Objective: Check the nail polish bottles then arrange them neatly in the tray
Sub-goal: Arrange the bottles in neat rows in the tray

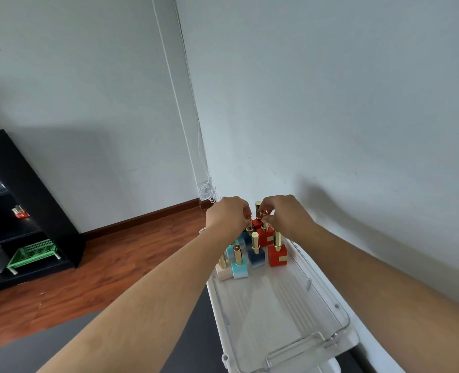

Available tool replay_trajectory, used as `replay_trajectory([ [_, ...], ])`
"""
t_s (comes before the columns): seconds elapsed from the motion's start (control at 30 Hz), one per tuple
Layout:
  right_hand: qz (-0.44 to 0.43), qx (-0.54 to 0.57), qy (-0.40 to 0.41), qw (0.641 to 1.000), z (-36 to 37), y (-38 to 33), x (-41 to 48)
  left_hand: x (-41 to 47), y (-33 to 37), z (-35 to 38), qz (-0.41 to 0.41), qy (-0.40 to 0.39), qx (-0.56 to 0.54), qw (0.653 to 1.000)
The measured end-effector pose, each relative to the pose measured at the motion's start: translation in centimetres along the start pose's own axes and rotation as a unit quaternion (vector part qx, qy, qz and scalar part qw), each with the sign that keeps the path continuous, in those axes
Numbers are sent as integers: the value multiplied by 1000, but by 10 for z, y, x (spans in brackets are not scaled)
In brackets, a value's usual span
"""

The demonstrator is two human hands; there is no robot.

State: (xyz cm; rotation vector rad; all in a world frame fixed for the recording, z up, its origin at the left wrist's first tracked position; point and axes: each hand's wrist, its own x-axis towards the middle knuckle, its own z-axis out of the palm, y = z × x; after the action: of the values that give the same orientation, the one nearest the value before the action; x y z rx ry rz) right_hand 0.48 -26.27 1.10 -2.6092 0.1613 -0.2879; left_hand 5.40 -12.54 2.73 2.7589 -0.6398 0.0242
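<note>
Both hands over far end of clear tray (327,297), left hand (227,216) fingers pinching blue bottle (247,236) cap, right hand (284,215) fingers pinching red bottle (265,236) cap

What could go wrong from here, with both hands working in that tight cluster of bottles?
Both hands, left hand and right hand, pinch gold caps at the far end of the clear tray. The bottles stand packed close, so a wrist could tip the near red bottle or dark blue bottle. The tray sits along the table's edge.
</note>
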Motion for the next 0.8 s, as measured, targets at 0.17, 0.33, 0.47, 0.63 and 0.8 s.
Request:
replay_trajectory([
  [0.17, -1, 10, -1, 1000, -2, 2, 4, -1, 0, 1, 4, -2, -9, 1000],
  [0.33, 0, 8, 12, 1000, -5, 4, -1, -6, -6, -9, 7, 9, -45, 999],
  [0.47, -16, 20, 42, 999, -17, 8, -10, -16, -12, -17, 16, 19, -89, 996],
  [0.63, -37, 73, 16, 997, -27, 12, -32, -34, -23, -15, 60, 10, -173, 983],
  [0.8, -20, 70, -15, 997, -20, 16, -47, -40, -27, -8, 78, -27, -144, 986],
])
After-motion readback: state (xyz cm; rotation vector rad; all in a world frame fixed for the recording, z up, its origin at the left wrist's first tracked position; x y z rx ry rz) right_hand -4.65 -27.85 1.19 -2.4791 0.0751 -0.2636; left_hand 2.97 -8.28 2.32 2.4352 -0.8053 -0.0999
